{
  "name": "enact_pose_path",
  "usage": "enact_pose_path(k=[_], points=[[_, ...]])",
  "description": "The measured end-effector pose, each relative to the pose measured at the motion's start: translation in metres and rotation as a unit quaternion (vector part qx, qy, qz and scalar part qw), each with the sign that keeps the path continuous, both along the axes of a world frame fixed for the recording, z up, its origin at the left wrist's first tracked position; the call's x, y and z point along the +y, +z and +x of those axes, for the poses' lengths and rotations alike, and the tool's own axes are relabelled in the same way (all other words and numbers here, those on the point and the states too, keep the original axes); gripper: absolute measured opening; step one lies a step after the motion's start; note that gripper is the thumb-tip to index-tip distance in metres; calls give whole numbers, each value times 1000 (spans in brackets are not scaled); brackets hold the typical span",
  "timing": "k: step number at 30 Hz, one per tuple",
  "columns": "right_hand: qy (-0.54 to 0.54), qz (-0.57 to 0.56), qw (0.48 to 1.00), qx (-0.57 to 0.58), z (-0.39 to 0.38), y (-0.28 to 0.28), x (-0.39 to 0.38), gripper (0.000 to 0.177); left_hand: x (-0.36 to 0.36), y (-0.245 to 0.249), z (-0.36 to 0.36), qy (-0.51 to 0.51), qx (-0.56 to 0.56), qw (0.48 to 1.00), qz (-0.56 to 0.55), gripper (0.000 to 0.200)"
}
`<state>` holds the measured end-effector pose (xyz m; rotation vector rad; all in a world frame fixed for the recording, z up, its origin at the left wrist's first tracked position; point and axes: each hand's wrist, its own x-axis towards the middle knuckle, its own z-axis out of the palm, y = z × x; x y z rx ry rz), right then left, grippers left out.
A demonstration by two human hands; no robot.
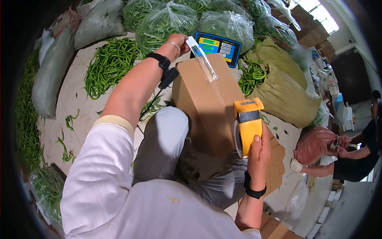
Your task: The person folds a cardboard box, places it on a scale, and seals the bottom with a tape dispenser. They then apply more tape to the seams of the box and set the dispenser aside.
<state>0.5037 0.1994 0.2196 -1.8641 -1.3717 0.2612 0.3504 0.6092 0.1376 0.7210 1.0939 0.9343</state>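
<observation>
A brown cardboard box (203, 95) stands in front of me, between my knees. My left hand (180, 43) is at its far edge, fingers closed at the upper end of a strip of clear packing tape (205, 63). The strip's upper part looks white, and its lower end reaches onto the box's top face. My fingertips there are partly hidden. My right hand (258, 149) grips a yellow tape dispenser (250, 123) at the box's near right side. Part of a tape roll shows at the dispenser's left edge.
A digital scale display (218, 47) stands behind the box. Green peppers (111, 65) lie heaped on the floor at left. Stuffed clear bags (167, 24) line the back, and olive sacks (278, 79) stand at right. Further right, another person (358, 155) handles a reddish sack (316, 145).
</observation>
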Motion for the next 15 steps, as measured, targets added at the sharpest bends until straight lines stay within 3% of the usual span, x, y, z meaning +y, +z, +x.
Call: enact_pose_path(k=[6,8,15], points=[[-31,-53,998,26,2,1,3,42,55,-24,-20,-9,51,998,33,15],[-18,-54,998,12,3,3,6,43,68,-27,-22,35,62,997,27,15],[-68,-112,991,24,1,9,12,45,119,-58,-30,43,35,998,26,14]])
